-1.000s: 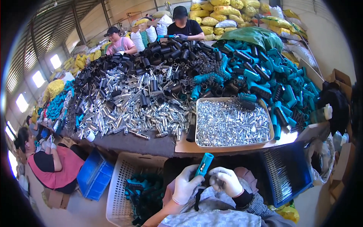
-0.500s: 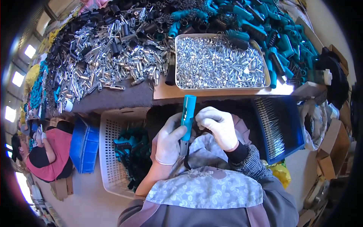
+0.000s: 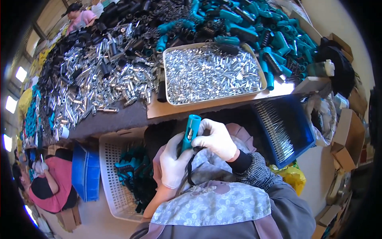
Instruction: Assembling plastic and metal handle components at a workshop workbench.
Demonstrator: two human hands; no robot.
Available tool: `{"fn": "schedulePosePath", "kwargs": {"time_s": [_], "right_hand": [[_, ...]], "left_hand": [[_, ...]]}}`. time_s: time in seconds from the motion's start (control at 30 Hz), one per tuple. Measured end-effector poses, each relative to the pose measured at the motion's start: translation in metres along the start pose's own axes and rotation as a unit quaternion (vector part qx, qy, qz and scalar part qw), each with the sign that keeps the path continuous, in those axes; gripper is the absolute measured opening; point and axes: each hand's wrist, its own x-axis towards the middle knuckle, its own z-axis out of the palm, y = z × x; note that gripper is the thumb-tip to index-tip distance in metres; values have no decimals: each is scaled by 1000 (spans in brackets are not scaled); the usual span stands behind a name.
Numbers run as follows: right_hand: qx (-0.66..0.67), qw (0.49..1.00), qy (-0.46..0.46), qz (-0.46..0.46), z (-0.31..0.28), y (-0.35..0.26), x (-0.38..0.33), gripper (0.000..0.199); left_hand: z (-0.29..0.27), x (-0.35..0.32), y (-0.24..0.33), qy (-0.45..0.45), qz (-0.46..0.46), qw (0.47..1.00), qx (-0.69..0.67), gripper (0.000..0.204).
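Observation:
In front of my chest, my white-gloved left hand (image 3: pixel 174 163) grips a teal tubular housing (image 3: pixel 194 124), its round open end tilted up and slightly right. A slot in the housing's side shows metal inside. My right hand (image 3: pixel 219 139), also gloved, has thumb and fingers closed against the slot edge; whatever lies between the fingertips is hidden. Beyond both hands, a cream tray (image 3: pixel 165 75) of small shiny metal pins and pieces (image 3: pixel 207 75) lies on the bench.
Silver metal parts (image 3: pixel 127 85) are heaped left of the tray, teal housings (image 3: pixel 278 44) to its right. A white basket (image 3: pixel 106 171) holds teal parts. Rows of thin rods fill a blue crate (image 3: pixel 306 135). A co-worker in pink (image 3: pixel 53 187) sits left; another person (image 3: pixel 81 18) is far off.
My right hand has moved left and down onto the housing's slot. The housing has dropped a little, tilting rightward. The whole view has shifted and turned slightly.

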Motion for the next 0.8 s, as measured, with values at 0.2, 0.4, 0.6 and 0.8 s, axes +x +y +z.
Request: {"fn": "schedulePosePath", "kwargs": {"time_s": [0.2, 0.4, 0.6, 0.8], "right_hand": [[51, 996, -73, 23, -13, -2, 1, 41], [-80, 995, -60, 11, -5, -22, 0, 42], [-546, 753, -14, -368, -60, -86, 41, 18], [-682, 625, 333, -182, -147, -145, 125, 31]], "left_hand": [[-2, 3, 14, -95, -120, 970, -188, 51], [7, 3, 1, -116, -124, 969, -181, 55], [1, 7, 6, -141, -143, 894, -400, 70], [3, 1, 13, -111, -147, 920, -346, 76]]}}
